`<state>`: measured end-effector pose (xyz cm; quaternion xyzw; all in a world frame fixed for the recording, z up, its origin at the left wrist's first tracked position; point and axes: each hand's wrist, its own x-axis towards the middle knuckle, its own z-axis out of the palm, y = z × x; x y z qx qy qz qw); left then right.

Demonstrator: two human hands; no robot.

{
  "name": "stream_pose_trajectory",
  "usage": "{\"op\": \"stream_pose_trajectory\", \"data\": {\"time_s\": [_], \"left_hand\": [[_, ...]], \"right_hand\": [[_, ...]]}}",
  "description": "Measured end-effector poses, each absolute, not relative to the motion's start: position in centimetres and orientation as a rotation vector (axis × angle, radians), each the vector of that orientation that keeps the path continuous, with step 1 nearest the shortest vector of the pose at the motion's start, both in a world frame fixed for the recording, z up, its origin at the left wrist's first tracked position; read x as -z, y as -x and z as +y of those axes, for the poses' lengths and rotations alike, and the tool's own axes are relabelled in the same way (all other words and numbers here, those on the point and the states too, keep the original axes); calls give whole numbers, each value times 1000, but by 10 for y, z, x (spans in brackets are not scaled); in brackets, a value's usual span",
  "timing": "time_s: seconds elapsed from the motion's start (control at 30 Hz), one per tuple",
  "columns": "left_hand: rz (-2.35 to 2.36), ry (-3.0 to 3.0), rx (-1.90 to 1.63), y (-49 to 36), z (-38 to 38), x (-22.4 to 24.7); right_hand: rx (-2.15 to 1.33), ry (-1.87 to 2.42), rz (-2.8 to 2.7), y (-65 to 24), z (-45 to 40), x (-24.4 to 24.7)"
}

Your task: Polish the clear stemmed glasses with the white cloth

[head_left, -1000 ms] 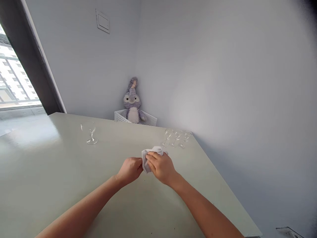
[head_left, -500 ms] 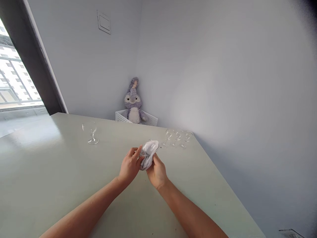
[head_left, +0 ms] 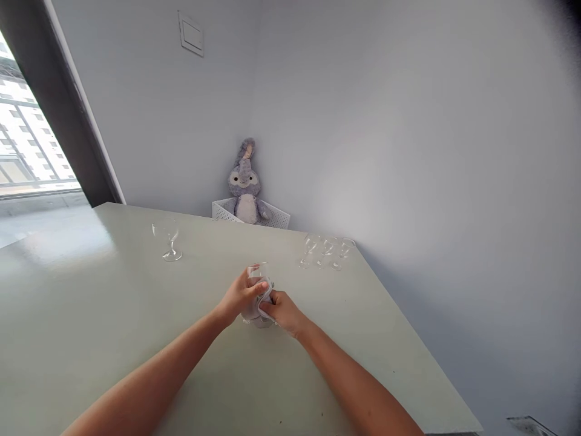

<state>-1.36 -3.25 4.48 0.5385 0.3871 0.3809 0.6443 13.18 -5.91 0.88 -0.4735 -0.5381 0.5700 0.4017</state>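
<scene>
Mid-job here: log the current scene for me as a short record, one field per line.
Left grip: closed around a clear glass
Right grip: pinching a whitish cloth at that glass
Lone glass: stemmed, standing on the table, left of both grips
Three glasses: stemmed, standing in a row near the far right corner
Beyond the table: plush toy in a white perforated basket
Unclear: how far the cloth wraps the held glass

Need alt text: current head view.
Left hand holds a clear glass, right hand a white cloth against it, over a pale glossy table. Clear stemmed glasses stand beyond, one left, three right; behind, a grey-purple plush toy in a white basket.
</scene>
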Motion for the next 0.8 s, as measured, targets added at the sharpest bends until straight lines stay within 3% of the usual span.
{"op": "stream_pose_trajectory", "data": {"time_s": [0.1, 0.3, 0.53, 0.67, 0.8], "left_hand": [[942, -1174, -921, 15, -30, -44], [936, -868, -1188, 20, -15, -33], [816, -551, -950, 21, -12, -29], [695, -484, -922, 13, -20, -32], [646, -674, -1200, 4, -32, -37]], "right_hand": [[-1294, 1280, -1550, -144, -55, -12], [-541, 1617, -1740, -174, -52, -24], [218, 1165, -2431, -158, -73, -23], [-12, 1184, -2258, -157, -63, -14], [-656, 1264, -1520, -142, -53, -11]]}}
